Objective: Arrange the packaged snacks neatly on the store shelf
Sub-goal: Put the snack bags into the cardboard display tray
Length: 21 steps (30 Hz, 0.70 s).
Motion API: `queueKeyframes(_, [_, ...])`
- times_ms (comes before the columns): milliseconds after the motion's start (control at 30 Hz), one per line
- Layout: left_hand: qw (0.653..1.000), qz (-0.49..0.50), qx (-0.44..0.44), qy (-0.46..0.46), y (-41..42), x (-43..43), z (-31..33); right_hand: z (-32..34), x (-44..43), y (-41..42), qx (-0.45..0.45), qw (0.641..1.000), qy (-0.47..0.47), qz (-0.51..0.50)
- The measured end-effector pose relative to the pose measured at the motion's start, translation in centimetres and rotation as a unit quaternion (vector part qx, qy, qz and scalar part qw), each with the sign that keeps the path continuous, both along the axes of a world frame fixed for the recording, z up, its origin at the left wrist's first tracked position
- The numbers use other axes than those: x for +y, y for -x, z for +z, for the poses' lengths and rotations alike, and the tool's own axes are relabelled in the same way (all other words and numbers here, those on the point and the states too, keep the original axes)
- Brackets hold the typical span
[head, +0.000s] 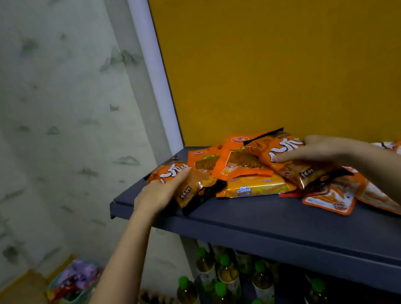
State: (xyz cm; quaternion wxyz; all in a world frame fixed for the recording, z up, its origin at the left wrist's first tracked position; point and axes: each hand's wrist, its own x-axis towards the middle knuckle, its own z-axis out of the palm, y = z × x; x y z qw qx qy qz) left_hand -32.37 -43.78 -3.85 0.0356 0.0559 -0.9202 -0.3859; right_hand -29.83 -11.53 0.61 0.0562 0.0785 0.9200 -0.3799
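Head view: our left hand (pixel 160 193) grips the leftmost snack packet (pixel 191 185) at the left end of the shelf (pixel 259 221), thumb on top and fingers curled under, apparently to square it up. Our right hand (pixel 319 149) lies on a matching packet (pixel 303 170), fingers nearly straight, pressing it onto the loose heap; no grasp is evident. The Cal Cheese packet (pixel 252 188) lies between them, partly buried, so the pile is unsorted.

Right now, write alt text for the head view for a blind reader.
The left hand grips an orange bag and the right hand lies on a second bag, amid a jumbled pile of snack packs on a dark shelf. Green-capped bottles stand below.
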Motion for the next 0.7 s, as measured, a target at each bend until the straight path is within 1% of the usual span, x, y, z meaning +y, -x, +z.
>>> queueKeyframes(67, [0.997,-0.048,-0.007,-0.052,0.7,0.2,0.1,-0.3,-0.2,0.1,0.02,0.999,0.028,-0.021])
queueKeyframes(133, [0.986,-0.094,-0.013,-0.133,1.4,0.4,0.2,-0.6,-0.4,0.0,0.04,0.997,0.046,-0.042])
queueKeyframes(200, [0.972,-0.107,-0.025,-0.208,2.2,0.3,0.1,-1.0,-0.2,0.1,0.051,0.995,0.059,-0.065])
queueKeyframes(267, [0.96,-0.094,-0.047,-0.258,3.1,0.1,0.0,-1.0,-0.2,-0.2,0.063,0.991,0.079,-0.085])
queueKeyframes(333, [0.948,-0.098,-0.044,-0.299,3.5,0.3,0.2,-0.8,-0.3,-0.7,0.084,0.985,0.116,-0.097])
queueKeyframes(533, [0.914,-0.138,0.024,-0.38,1.7,1.5,1.6,-0.4,0.9,-2.3,0.17,0.952,0.222,-0.122])
queueKeyframes(600, [0.893,-0.151,0.052,-0.42,0.8,2.1,3.1,0.1,1.5,-3.3,0.193,0.942,0.237,-0.138])
queueKeyframes(700, [0.881,-0.186,0.076,-0.429,-0.8,4.0,5.5,0.9,2.9,-5.6,0.219,0.926,0.26,-0.166])
